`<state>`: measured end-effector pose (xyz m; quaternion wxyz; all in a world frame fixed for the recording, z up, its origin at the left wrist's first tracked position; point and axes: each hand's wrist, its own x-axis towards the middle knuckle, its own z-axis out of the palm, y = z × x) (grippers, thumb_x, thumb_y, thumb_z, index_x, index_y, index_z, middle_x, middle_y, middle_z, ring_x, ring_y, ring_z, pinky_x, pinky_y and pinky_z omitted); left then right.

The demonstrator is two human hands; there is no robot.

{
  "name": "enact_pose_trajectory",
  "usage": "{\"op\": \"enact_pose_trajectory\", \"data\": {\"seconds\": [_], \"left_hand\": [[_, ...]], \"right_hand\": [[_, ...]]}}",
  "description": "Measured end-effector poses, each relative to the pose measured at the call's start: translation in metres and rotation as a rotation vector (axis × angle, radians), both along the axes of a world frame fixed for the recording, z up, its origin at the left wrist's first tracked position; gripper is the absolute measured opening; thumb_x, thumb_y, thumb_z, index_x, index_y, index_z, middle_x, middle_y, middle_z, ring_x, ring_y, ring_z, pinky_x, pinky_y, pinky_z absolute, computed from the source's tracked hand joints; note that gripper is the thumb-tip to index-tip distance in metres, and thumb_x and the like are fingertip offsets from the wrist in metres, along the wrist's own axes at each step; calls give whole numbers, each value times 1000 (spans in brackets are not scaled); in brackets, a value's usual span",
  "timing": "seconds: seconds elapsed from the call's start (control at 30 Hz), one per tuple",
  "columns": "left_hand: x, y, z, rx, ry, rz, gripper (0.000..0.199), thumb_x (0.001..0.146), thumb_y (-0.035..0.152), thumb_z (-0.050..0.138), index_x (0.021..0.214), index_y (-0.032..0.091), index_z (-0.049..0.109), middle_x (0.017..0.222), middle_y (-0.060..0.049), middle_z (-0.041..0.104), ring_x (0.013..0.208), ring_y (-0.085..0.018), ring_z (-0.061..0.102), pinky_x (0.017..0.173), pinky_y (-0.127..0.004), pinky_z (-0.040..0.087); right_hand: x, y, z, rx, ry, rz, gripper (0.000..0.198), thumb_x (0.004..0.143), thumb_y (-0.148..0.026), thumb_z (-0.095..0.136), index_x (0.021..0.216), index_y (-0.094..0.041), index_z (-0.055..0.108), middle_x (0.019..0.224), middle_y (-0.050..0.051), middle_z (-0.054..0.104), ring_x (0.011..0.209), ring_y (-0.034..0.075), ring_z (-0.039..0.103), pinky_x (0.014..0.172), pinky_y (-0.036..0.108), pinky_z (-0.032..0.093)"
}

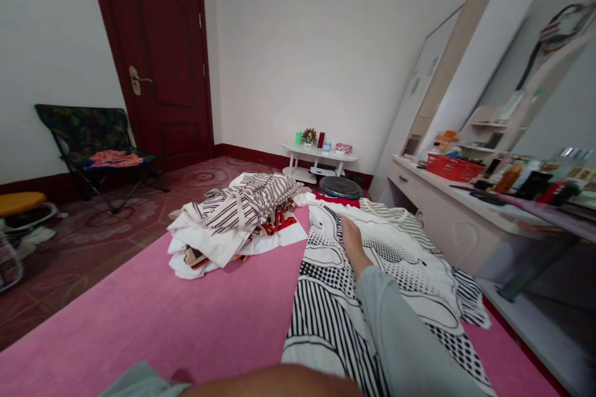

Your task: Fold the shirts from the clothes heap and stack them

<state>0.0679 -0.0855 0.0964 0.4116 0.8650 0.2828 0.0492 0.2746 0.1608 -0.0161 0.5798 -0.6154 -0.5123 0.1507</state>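
A white garment [395, 242] with black stripes, dots and curved lines is spread out on the pink bed cover [186, 316]. My right hand [352, 237], at the end of a stretched arm in a pale grey-green sleeve, lies on the upper part of this garment. Its fingers point away from me and seem flat against the cloth. Along the bottom edge, my left arm reaches across the near end of the same garment; its fingers are cut off from view. Left of the garment rests a heap of clothes [242, 211], with a brown-and-white striped piece on top.
A green-and-white striped cloth [400, 223] lies beyond the garment. A dark round lid-like object [341, 187] is past the bed. At right stands a dresser [447, 217] with a red basket [454, 166] and bottles. A folding chair [93, 142] stands left, near the door [158, 62].
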Motion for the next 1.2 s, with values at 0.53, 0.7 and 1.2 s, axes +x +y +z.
{"op": "enact_pose_trajectory", "data": {"seconds": [0.53, 0.7, 1.2], "left_hand": [[18, 106, -95, 630, 162, 458, 67, 94, 53, 27, 147, 12, 32, 155, -15, 24, 145, -28, 13, 118, -46, 11], [19, 105, -95, 629, 177, 455, 66, 94, 55, 22, 147, 16, 33, 157, -13, 19, 145, -29, 10, 117, -47, 11], [17, 104, -91, 577, 158, 446, 68, 94, 55, 23, 147, 14, 34, 157, -15, 16, 145, -30, 7, 117, -49, 9]], "right_hand": [[-59, -56, 35, 113, -1183, 381, 41, 88, -14, 45, 126, -24, 59, 131, 6, 57, 112, 24, 50, 92, 35, 48], [-41, -54, 46, 50, -1090, 107, 47, 90, -15, 41, 136, -23, 48, 139, 9, 48, 113, 23, 53, 89, 32, 48], [12, -25, 45, -117, -944, -281, 39, 78, -6, 44, 109, -15, 66, 131, 17, 46, 119, 31, 46, 92, 42, 43]]}}
